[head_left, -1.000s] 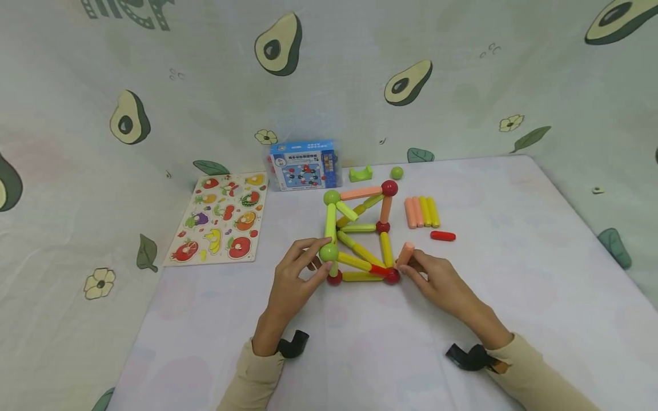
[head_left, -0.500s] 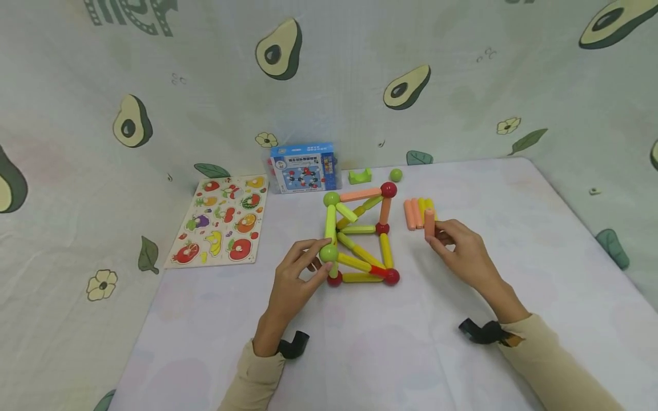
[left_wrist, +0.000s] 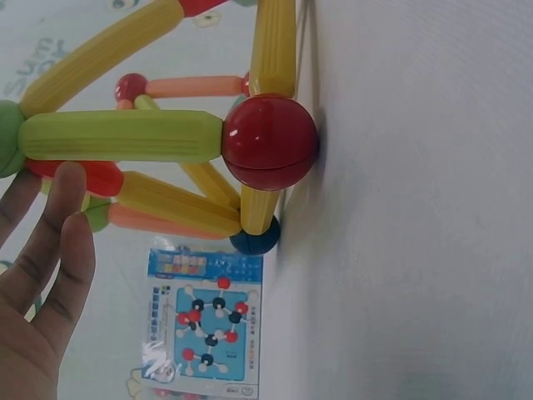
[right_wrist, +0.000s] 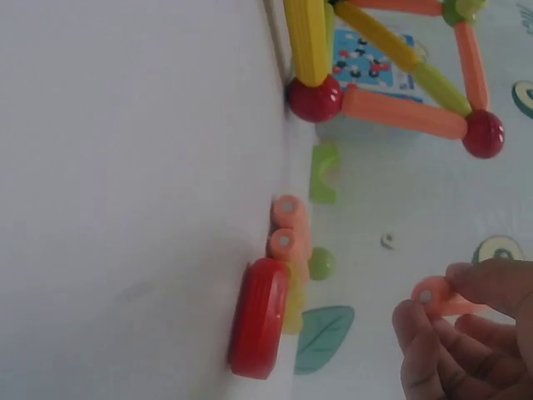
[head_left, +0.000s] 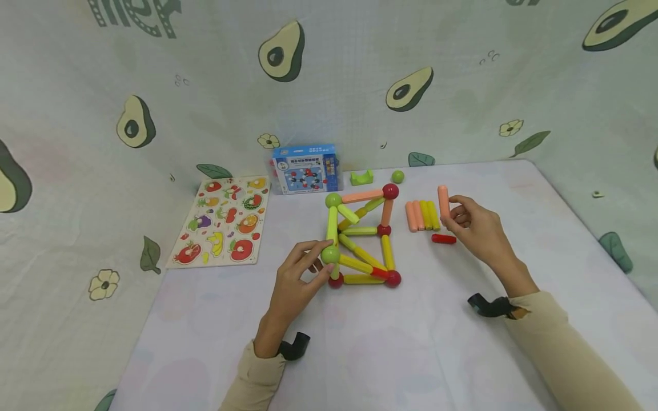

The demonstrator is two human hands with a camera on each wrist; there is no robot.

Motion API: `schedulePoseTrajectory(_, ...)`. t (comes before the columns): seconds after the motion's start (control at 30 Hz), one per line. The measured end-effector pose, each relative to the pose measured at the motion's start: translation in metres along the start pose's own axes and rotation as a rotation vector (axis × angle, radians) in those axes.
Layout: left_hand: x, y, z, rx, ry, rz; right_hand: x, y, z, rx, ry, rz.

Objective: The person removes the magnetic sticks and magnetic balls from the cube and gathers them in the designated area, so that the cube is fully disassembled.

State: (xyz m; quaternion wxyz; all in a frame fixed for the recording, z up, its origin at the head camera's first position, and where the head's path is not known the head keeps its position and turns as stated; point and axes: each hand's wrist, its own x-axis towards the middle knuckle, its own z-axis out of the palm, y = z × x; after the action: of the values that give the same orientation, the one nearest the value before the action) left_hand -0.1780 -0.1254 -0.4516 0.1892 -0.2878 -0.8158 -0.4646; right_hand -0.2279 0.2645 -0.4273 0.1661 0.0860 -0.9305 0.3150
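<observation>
A magnetic stick-and-ball frame (head_left: 388, 251) of green, yellow, salmon and red sticks with red and green balls stands on the table. My left hand (head_left: 297, 281) pinches the green ball (head_left: 330, 254) at its near left upper corner. In the left wrist view, a light green stick (left_wrist: 121, 136) runs from that ball to a red ball (left_wrist: 271, 142) on the table. My right hand (head_left: 480, 231) pinches a salmon magnetic stick (head_left: 444, 201), held nearly upright off the table to the right of the frame. The stick's metal end (right_wrist: 426, 296) shows in the right wrist view.
Salmon and yellow sticks (head_left: 422, 215) lie side by side right of the frame, with a short red stick (head_left: 444, 238) in front. Behind are a green ball (head_left: 398, 176), a green curved piece (head_left: 362, 177) and a blue box (head_left: 307, 170). A fruit puzzle board (head_left: 221, 222) lies left.
My right hand has carried the salmon stick away from the frame's near right corner, rightward and back past the loose sticks. My left hand stays at the green ball.
</observation>
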Motion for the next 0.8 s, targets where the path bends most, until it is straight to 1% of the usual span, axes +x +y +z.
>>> schedulePoseTrajectory(0.1,0.000,0.001,0.000,0.001,0.002,-0.003,0.005,0.006,-0.001,-0.008,-0.019,-0.001)
schedulePoseTrajectory(0.27,0.000,0.001,0.000,-0.010,0.000,-0.008,0.011,0.014,0.000,-0.034,-0.057,0.035)
schedulePoseTrajectory(0.5,-0.001,0.001,0.001,-0.007,0.006,-0.006,0.022,0.025,0.005,-0.079,-0.147,0.123)
schedulePoseTrajectory(0.63,0.000,0.000,0.001,-0.003,0.008,0.007,0.028,0.030,0.008,-0.082,-0.194,0.183)
schedulePoseTrajectory(0.8,0.000,-0.001,0.002,-0.008,0.002,0.000,0.034,0.034,0.011,-0.083,-0.258,0.259)
